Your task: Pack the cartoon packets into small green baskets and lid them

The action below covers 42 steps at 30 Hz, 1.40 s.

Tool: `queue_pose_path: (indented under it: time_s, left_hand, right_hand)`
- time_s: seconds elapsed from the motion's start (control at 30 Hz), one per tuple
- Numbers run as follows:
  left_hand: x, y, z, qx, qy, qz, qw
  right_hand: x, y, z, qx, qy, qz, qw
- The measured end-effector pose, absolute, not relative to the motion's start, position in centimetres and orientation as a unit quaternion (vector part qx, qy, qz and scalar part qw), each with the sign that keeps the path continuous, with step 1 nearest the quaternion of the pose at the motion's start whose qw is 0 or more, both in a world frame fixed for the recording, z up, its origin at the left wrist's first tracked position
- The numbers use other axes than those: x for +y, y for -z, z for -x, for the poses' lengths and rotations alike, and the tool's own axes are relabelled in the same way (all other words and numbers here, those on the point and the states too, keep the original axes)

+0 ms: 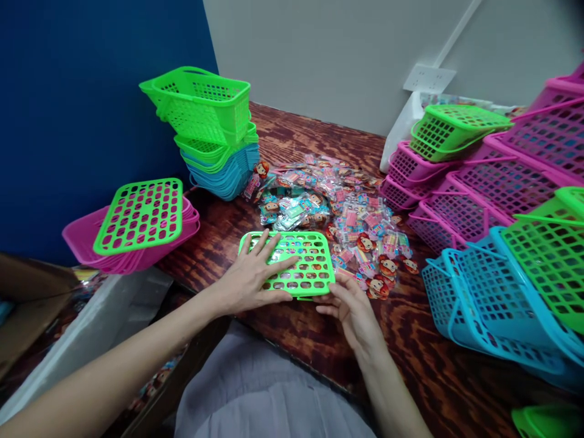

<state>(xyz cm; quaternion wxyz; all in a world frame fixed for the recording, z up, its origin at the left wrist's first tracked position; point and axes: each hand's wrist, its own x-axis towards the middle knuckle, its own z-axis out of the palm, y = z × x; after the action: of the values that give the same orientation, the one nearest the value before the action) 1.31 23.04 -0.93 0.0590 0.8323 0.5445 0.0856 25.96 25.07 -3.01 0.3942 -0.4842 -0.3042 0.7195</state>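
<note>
A green lattice lid lies on a small basket on the dark wooden table, with packets showing through its holes. My left hand rests flat on the lid's left half, fingers spread. My right hand touches the lid's near right corner, fingers curled against the edge. Just behind the lid lies a heap of small cartoon sticker packets.
Green and blue baskets are stacked at the back left. Pink lids topped by a green lid sit at the left edge. Pink, green and blue baskets pile up on the right. A grey bin stands lower left.
</note>
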Motion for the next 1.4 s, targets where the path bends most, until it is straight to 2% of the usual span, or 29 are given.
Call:
queue_pose_path:
  time_s: [0.23, 0.43, 0.5, 0.57, 0.67, 0.73, 0.83, 0.97, 1.1, 1.23, 1.33, 1.4]
  left_hand:
    - [22.0, 0.3, -2.2, 0.543, -0.076, -0.835, 0.035]
    - [21.6, 0.6, -2.8, 0.559, -0.04, -0.828, 0.005]
    - [21.6, 0.8, -3.1, 0.568, -0.028, -0.822, -0.007]
    - [21.6, 1.0, -3.4, 0.577, -0.019, -0.816, -0.024]
    - [21.4, 1.0, -3.8, 0.579, -0.006, -0.814, -0.04]
    - [21.4, 1.0, -3.9, 0.574, -0.001, -0.818, -0.04]
    - [21.5, 1.1, -3.9, 0.576, -0.007, -0.817, -0.031]
    - [21.6, 1.1, -3.9, 0.594, -0.026, -0.804, -0.01]
    - [21.6, 0.9, -3.2, 0.59, -0.062, -0.804, 0.038]
    - [22.4, 0.5, -2.2, 0.611, -0.103, -0.783, 0.057]
    - [23.6, 0.2, -2.2, 0.62, -0.115, -0.775, 0.029]
    - [24.2, 0.0, -2.5, 0.628, -0.108, -0.771, 0.003]
  right_hand:
    - [24.1, 3.3, -25.0, -0.34, -0.679, 0.466, 0.454]
    - [25.1, 3.8, -24.9, -0.424, -0.628, 0.496, 0.425]
    - [25.6, 3.8, -24.8, -0.525, -0.528, 0.536, 0.398]
    - [25.6, 3.9, -24.7, -0.647, -0.345, 0.557, 0.389]
    - [25.0, 4.7, -24.5, -0.811, -0.109, 0.457, 0.348]
    - [24.6, 5.6, -24.4, -0.879, -0.041, 0.355, 0.314]
    - [25.0, 7.4, -24.1, -0.887, 0.016, 0.292, 0.357]
    - [26.1, 9.2, -24.0, -0.871, 0.027, 0.278, 0.405]
    - [26.2, 9.2, -24.5, -0.887, -0.002, 0.291, 0.359]
    - [25.9, 6.7, -25.0, -0.894, -0.088, 0.3, 0.32]
    - [27.1, 3.8, -24.4, -0.874, -0.161, 0.333, 0.315]
    - [28.8, 2.4, -23.4, -0.857, -0.16, 0.375, 0.314]
